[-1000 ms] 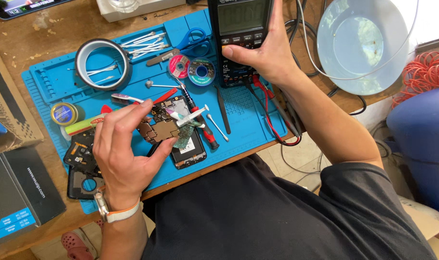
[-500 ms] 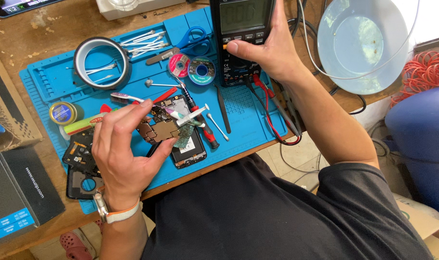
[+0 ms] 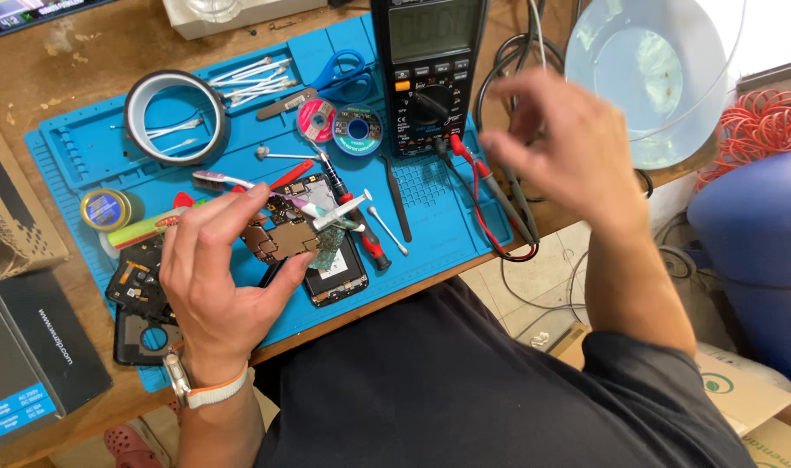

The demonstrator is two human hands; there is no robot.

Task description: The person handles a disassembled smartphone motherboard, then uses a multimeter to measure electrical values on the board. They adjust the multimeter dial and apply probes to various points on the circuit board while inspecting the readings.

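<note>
Left hand (image 3: 218,277) pinches a circuit board (image 3: 278,230) over the blue mat (image 3: 430,208); right hand (image 3: 556,143), blurred, fingers spread and empty, hovers beside the multimeter (image 3: 430,74); a black box (image 3: 31,355) lies left of the mat.

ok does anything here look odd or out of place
Nothing spilled or broken by accident. A phone lies opened on the blue mat, its circuit board in the left hand. The right hand is blurred.

Right hand (image 3: 556,147) blurred — multimeter (image 3: 430,69) top cut off.
</note>
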